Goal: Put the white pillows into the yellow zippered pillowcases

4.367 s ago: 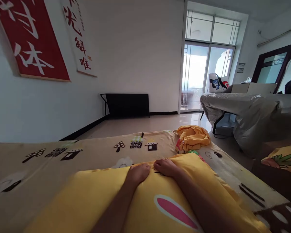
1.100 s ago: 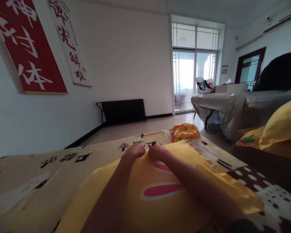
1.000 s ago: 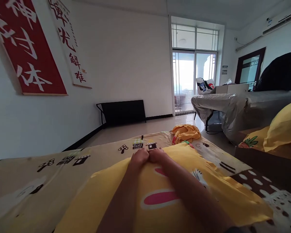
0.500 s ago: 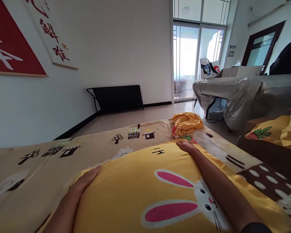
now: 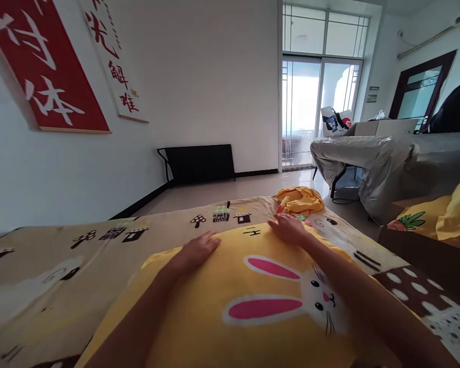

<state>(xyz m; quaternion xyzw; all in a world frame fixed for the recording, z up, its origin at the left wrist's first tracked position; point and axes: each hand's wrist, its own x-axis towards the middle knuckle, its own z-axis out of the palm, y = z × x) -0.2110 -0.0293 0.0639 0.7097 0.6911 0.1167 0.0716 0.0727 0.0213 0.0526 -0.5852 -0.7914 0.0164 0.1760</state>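
Fingers of the left hand lie nearly together, laid over the far part of the yellow pillow at about 11 o'clock from its middle; those of the right hand rest at about 1 o'clock, slightly apart. Neither set looks clamped; fingertip pressure cannot be told. Pillow lies flat on the patterned blanket, toward 6 o'clock in the view, its near edge out of frame. Rabbit print has its ears toward 9 o'clock, face toward 3; dark lettering at 12, between the hands. Bunched orange cloth sits just beyond the right hand, at 1 o'clock; carrot-printed cloth well apart, between 2 and 3. Handling, by judgement: light, soft, plump, nothing fragile; it should dent under the palms and spring back slowly. Cover looks smooth, may slide over the filling. Best hold probably the seamed edges or far corners, at 10 and 2 o'clock, pinching cover and filling together; the middle gives little to grip.
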